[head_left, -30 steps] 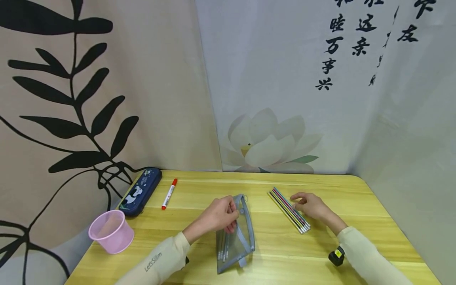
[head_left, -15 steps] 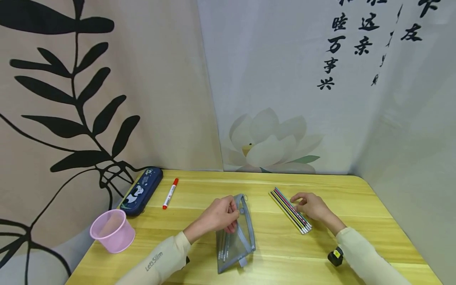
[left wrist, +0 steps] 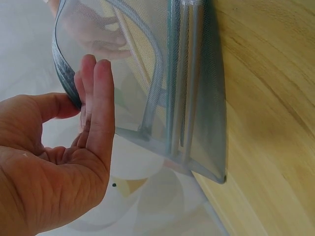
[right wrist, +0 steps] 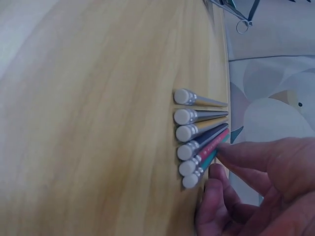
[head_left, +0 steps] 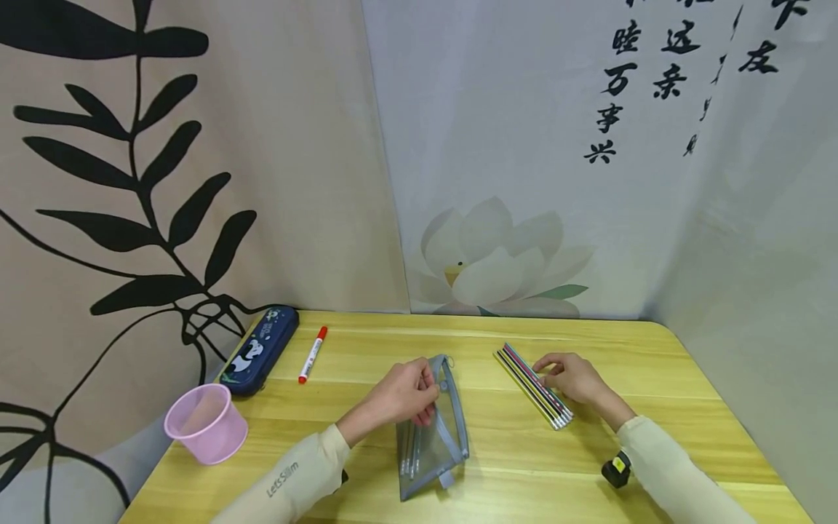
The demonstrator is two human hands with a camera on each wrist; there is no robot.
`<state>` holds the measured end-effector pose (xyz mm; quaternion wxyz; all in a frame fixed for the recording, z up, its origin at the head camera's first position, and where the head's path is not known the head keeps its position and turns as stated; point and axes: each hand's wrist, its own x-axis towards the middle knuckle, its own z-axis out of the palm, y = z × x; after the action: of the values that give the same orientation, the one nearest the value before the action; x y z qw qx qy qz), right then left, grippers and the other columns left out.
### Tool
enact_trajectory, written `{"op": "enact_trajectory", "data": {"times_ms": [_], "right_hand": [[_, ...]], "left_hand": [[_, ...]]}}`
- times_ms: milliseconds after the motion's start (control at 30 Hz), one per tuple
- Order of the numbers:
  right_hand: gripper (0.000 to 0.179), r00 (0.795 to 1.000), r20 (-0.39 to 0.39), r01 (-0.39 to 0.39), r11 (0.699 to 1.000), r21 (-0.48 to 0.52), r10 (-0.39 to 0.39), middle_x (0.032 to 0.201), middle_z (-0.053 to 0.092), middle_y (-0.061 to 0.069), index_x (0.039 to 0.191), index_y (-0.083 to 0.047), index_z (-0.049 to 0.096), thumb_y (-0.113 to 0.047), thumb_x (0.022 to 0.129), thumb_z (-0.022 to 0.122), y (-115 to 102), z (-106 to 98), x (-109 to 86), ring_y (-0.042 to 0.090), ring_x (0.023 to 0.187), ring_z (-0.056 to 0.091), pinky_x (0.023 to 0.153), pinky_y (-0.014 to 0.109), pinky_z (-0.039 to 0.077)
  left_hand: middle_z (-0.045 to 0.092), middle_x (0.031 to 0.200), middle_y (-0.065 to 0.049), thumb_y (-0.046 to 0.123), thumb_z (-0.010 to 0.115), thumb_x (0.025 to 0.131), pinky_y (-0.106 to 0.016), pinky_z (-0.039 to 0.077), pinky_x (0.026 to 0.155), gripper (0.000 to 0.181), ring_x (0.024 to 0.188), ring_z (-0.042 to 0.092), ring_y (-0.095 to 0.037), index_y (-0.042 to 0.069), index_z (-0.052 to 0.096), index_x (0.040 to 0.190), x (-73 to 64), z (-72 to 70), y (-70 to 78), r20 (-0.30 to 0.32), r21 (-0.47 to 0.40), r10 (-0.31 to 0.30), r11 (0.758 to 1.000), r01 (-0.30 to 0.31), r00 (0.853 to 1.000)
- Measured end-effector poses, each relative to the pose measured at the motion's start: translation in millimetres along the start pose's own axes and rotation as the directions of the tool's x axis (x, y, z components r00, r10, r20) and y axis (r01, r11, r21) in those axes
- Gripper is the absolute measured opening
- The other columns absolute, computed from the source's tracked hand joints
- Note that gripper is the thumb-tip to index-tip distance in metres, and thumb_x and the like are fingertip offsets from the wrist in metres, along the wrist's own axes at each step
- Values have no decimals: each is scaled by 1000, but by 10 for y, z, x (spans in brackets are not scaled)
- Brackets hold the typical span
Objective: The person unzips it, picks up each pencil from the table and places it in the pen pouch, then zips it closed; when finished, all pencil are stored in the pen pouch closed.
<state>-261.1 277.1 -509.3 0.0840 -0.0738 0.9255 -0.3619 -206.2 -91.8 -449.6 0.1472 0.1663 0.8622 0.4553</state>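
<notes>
A grey see-through mesh pencil pouch [head_left: 422,466] stands tilted on the table, with several slim pencils [left wrist: 183,98] visible through its mesh. Thumb and finger of my left hand [head_left: 409,393] pinch its upper edge; in the left wrist view the other fingers are nearly straight. To the right, a row of several pencils [head_left: 533,386] with white eraser ends lies flat on the wood. My right hand [head_left: 572,377] is beside that row, loosely bent. In the right wrist view a fingertip touches the teal pencil [right wrist: 194,178] at the row's near side, next to a pink pencil [right wrist: 189,166].
A pink cup [head_left: 208,429] stands at the table's left edge. Behind it lies a navy pencil case [head_left: 260,353] with a panda print, and a red-capped marker [head_left: 313,355] is to its right. The wooden table [head_left: 366,338] meets a printed cloth backdrop [head_left: 314,182].
</notes>
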Motion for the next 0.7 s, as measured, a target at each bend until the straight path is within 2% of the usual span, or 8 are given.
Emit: {"op": "enact_trajectory", "data": {"times_ms": [167,333,533,700], "right_hand": [[19,1000,1,1,1000,6,-1,93,75,7,117,-10,76,-15,99,72,-5,-3,-3,19,77,60,63,30,49],[21,1000,-6,-15,1000,-14,15,91,74,7,119,-10,75,-12,98,71,-41,2,-2,18,68,58,56,29,47],[28,999,-23,-39,988,-148,36,96,74,4,120,-15,74,-11,92,68,-85,-28,6,18,71,63,57,31,47],[37,999,1,-50,978,-202,52,94,71,2,121,-17,72,-5,87,64,-115,-54,21,18,63,57,51,28,39]], "left_hand": [[72,72,-6,9,61,100,-45,68,59,6,57,74,-22,5,58,97,1,-6,-3,0,-3,9,1000,-9,1000],[73,72,-6,8,61,100,-43,68,58,6,58,74,-21,5,58,97,6,-6,3,0,-1,8,1000,-8,1000],[73,73,-7,8,61,100,-43,68,58,6,58,74,-21,5,58,97,10,-9,10,1,-2,2,1000,-2,1000],[73,73,-8,9,61,100,-47,68,60,7,58,74,-23,4,57,97,12,-14,15,4,-4,12,1000,-12,1000]]}}
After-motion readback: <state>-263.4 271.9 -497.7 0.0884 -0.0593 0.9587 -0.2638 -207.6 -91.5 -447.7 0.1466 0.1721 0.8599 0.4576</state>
